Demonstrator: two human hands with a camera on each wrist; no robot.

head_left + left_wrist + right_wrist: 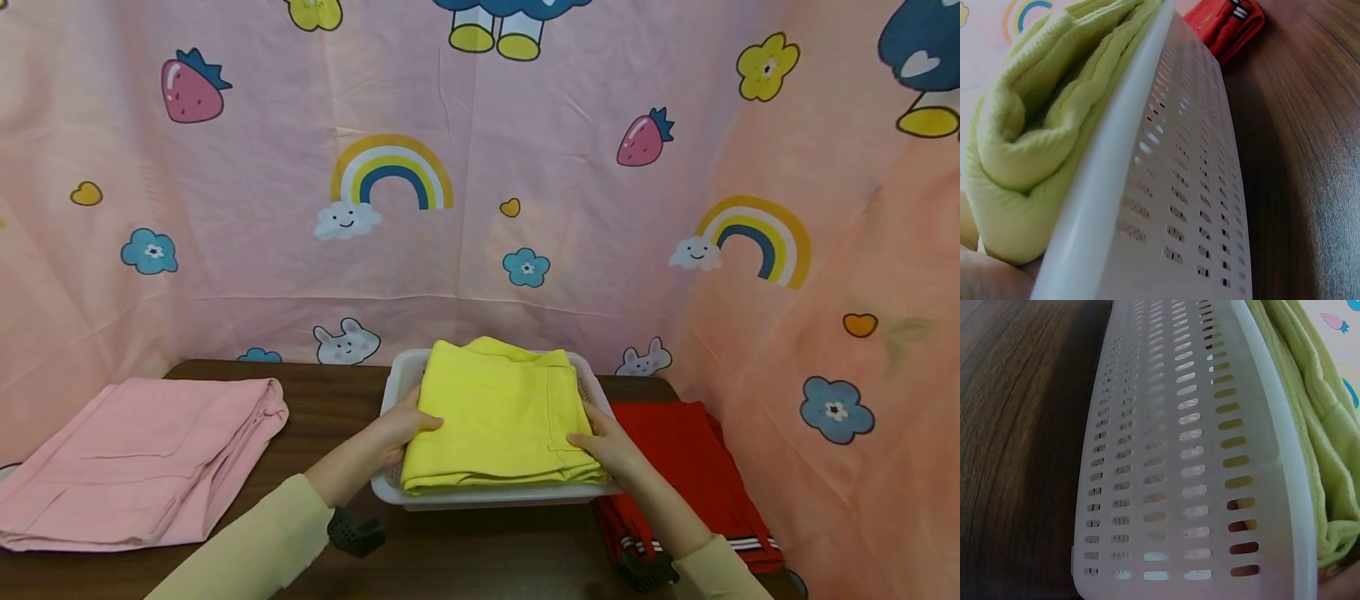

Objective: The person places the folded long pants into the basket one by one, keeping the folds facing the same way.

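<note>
Pale sleeves reach in from the bottom edge, leading to the left grip and the right grip, which clasp opposite sides of a folded yellow garment, thumbs on its upper face. It lies at the top of a white perforated basket, bulging above the rim, on a dark wood-grain desk. Folded pink trousers lie well apart at left; a folded red garment lies just right of the basket. Behind hangs a pink printed cloth.
</note>
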